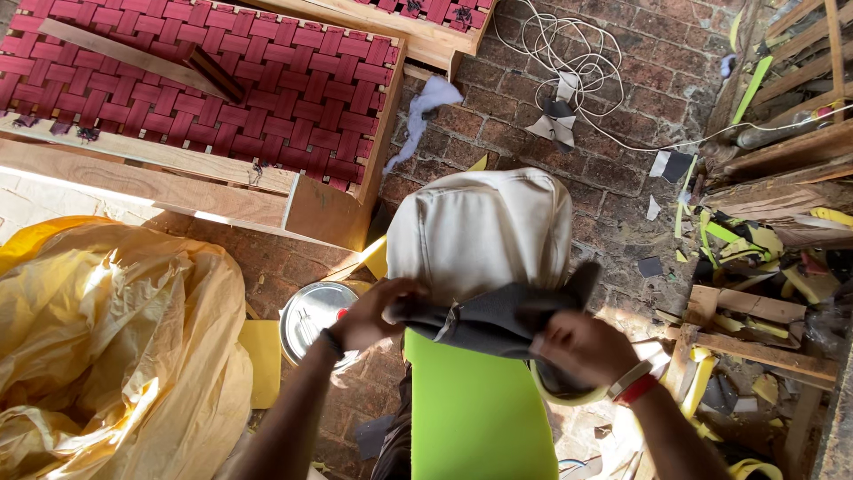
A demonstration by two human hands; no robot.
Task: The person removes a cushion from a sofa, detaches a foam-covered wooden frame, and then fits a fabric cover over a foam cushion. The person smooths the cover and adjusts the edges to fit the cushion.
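You have a single view, from the camera on your head, so no second view shares the scene. It looks almost straight down past your forearms, which enter from the near edge. Your hands (382, 313) sit close below the lens, just under centre, on the grey cloth (484, 322). The brick floor (613, 213) fills the middle and far part. The frame reaches a yellow sheet (115, 338) at near left, a webbed frame (267, 89) at far left and wood scraps (773, 187) at right.
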